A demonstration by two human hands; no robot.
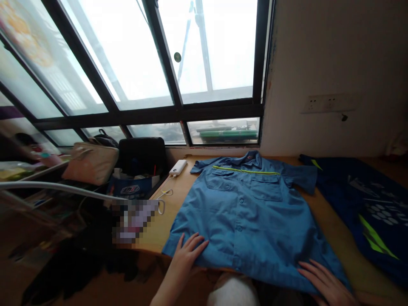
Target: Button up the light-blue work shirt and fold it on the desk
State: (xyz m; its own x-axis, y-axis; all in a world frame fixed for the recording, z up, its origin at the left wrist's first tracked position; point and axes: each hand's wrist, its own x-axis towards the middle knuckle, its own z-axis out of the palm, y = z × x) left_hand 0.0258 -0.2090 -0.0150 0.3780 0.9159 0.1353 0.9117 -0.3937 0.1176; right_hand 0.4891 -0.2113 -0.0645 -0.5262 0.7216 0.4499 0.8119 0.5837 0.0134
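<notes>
A blue short-sleeved work shirt [242, 212] lies spread out, front up, on the wooden table [156, 238]. Its collar points toward the window, and a yellow-green stripe runs across the chest above two pockets. My left hand [188, 250] rests flat on the lower left part of the shirt near the hem, fingers apart. On the lower right corner my right hand [325, 280] lies with its fingers stretched over the cloth. Part of the hem hangs at the table's front edge.
To the right lies a dark blue garment [347, 204] with yellow-green patches and white print. A white power bank [178, 168] with a cable sits left of the shirt. Further left are a black chair [142, 153], a beige bag [91, 163] and a white curved bar [63, 186].
</notes>
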